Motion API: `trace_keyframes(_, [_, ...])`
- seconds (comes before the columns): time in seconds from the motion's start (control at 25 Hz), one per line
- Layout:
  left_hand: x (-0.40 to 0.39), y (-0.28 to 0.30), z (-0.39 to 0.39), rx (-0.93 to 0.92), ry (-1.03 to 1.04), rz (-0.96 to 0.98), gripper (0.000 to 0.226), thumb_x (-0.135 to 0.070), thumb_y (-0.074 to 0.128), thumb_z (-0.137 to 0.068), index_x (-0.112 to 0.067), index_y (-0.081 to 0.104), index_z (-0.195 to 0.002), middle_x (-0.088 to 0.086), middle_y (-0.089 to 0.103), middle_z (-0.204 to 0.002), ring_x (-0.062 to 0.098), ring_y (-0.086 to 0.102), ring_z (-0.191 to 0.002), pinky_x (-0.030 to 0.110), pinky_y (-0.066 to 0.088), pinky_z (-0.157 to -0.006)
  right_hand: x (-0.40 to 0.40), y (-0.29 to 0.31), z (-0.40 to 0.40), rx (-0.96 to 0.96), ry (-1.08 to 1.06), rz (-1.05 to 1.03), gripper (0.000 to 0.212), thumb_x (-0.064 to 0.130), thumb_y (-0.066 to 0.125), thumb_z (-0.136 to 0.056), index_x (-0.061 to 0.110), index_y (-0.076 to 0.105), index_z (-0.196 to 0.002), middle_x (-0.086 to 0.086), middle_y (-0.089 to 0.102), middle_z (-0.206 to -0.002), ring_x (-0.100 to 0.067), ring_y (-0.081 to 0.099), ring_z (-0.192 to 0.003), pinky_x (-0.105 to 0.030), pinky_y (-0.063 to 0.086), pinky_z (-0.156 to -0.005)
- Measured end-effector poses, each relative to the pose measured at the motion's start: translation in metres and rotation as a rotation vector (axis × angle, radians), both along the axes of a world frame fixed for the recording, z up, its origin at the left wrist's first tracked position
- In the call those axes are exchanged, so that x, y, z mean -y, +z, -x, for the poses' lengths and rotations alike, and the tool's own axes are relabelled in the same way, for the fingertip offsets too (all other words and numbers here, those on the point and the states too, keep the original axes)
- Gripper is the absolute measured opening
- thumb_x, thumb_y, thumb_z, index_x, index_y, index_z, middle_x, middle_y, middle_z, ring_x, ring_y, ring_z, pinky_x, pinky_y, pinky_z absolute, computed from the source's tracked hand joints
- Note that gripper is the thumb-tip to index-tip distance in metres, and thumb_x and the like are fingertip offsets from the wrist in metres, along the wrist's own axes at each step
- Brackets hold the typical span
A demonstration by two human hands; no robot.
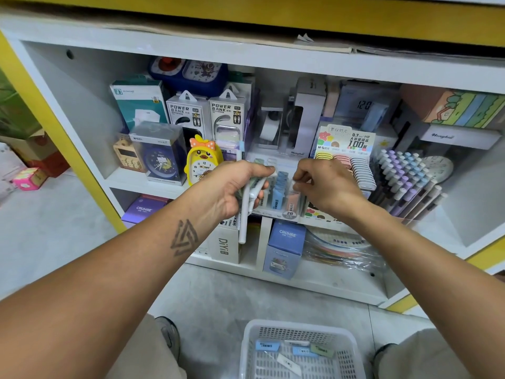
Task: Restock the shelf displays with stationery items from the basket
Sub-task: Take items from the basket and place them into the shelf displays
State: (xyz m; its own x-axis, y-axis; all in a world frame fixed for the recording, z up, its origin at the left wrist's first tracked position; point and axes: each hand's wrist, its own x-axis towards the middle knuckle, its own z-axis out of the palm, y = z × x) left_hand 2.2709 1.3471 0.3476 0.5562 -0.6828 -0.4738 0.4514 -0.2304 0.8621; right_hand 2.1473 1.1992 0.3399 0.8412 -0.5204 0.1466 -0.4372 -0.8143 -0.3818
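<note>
At the front edge of the middle shelf (pixel 142 184), both hands work over a small clear display tray (pixel 276 212) of pencil-lead cases. Left hand (pixel 235 187) curls round a bundle of slim white and greenish cases (pixel 252 191), with one long white stick (pixel 243 228) hanging down below the palm past the shelf's lip. Right hand (pixel 325 184) pinches something small and pale at its fingertips (pixel 296 181), just above the pink case (pixel 291 202) in the tray's right slot; what exactly it holds is too hidden to name. Blue cases (pixel 280 187) fill the slot between the two hands. On the floor below, near the bottom edge of the view, the white slotted basket (pixel 347 359) holds a few flat blue, green and white packets (pixel 267 346) lying loose. These cases look light, rigid and smooth plastic, likely slippery when bunched, so a bundle could fan out or drop one. Judging by their shape, each is best taken by its long flat sides near the top and slid upright into its slot, one at a time.
</note>
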Motion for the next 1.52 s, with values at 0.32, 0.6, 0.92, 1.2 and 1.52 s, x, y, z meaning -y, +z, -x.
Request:
trace_keyframes(0.32, [0.0,0.002,0.003,-0.009,-0.043,0.002,0.015,-0.019,0.071,-0.087,-0.007,0.067,-0.095,0.004,0.059,-0.063,0.013,0.049,-0.041,0.019,0.042,-0.04,-0.003,0.003,0.001,-0.192,0.018,0.12,0.015,0.017,0.057,-0.096,0.025,0.07,-0.097,-0.001,0.07,-0.099,-0.026,0.064,-0.083,-0.037,0.056,-0.072])
trace_keyframes(0.6, [0.003,0.0,0.008,0.019,-0.132,0.011,0.016,-0.023,0.075,-0.085,-0.01,0.068,-0.087,0.004,0.057,-0.061,0.012,0.048,-0.041,0.018,0.04,-0.041,-0.01,0.021,0.001,0.248,0.128,-0.825,0.045,-0.01,0.066,-0.083,0.015,0.067,-0.121,-0.002,0.077,-0.1,-0.017,0.073,-0.075,-0.022,0.053,-0.057])
trace_keyframes(0.92, [0.002,0.001,0.006,-0.061,-0.126,0.054,0.017,-0.021,0.077,-0.08,-0.01,0.063,-0.078,0.002,0.058,-0.06,0.01,0.049,-0.041,0.017,0.042,-0.042,-0.004,0.022,0.006,0.463,0.009,-0.876,0.019,-0.007,0.076,-0.08,0.001,0.071,-0.097,-0.019,0.073,-0.086,-0.025,0.072,-0.071,-0.024,0.06,-0.063])
trace_keyframes(1.2, [0.002,0.005,-0.001,-0.043,-0.015,0.111,0.015,-0.018,0.073,-0.085,-0.008,0.064,-0.078,0.003,0.058,-0.061,0.012,0.048,-0.042,0.019,0.042,-0.041,-0.001,0.021,0.01,0.443,0.028,-0.888,0.019,-0.007,0.077,-0.081,-0.002,0.068,-0.098,-0.012,0.074,-0.077,-0.024,0.073,-0.072,-0.028,0.06,-0.068])
trace_keyframes(1.52, [0.005,0.008,0.003,0.01,-0.053,0.113,0.011,-0.015,0.076,-0.082,-0.01,0.067,-0.077,0.006,0.06,-0.063,0.014,0.049,-0.043,0.019,0.041,-0.041,-0.012,0.027,0.007,0.137,0.173,-0.639,0.058,0.001,0.075,-0.083,0.029,0.055,-0.13,-0.011,0.074,-0.08,-0.019,0.069,-0.064,-0.026,0.053,-0.056])
